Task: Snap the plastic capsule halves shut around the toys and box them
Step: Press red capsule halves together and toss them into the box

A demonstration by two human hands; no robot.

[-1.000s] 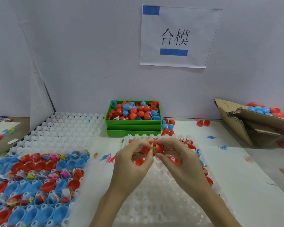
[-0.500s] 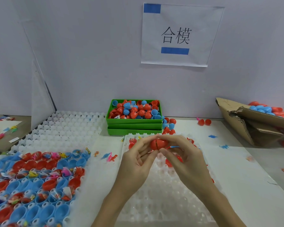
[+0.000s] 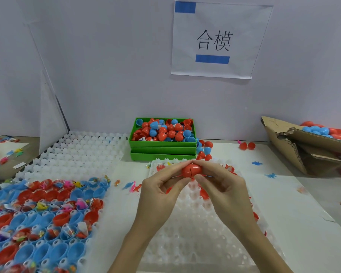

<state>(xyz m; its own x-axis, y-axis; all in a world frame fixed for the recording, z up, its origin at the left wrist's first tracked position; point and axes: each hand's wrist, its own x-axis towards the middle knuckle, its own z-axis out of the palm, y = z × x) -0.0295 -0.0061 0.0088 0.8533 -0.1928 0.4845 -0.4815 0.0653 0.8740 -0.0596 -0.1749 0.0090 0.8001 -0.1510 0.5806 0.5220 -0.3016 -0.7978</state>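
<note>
Pressing the two red plastic halves together, I now hold a red egg-shaped plastic capsule [image 3: 192, 170] at the centre of the frame, pinched between my left hand [image 3: 161, 191] and my right hand [image 3: 223, 191], each with fingertips and thumb curled round one end. A second ago the halves were apart with a small green toy showing between them; half a second ago they had met; now only a thin dark seam line runs down the middle, and the toy is out of sight inside. I judge the snap is done or nearly so, though I cannot tell from here whether the rim has fully clicked home.

The capsule hangs above the far end of the white moulded plastic tray [image 3: 195, 229] on the bench, just in front of the stacked green plastic boxes [image 3: 162, 149] heaped with loose red and blue halves. Finished red and blue capsules fill the open brown cardboard box [image 3: 295, 154] at the right edge of the frame, so I take that as where this one belongs next. At lower left another tray of blue and red halves holding bagged toys [image 3: 41, 219] waits to be closed
</note>
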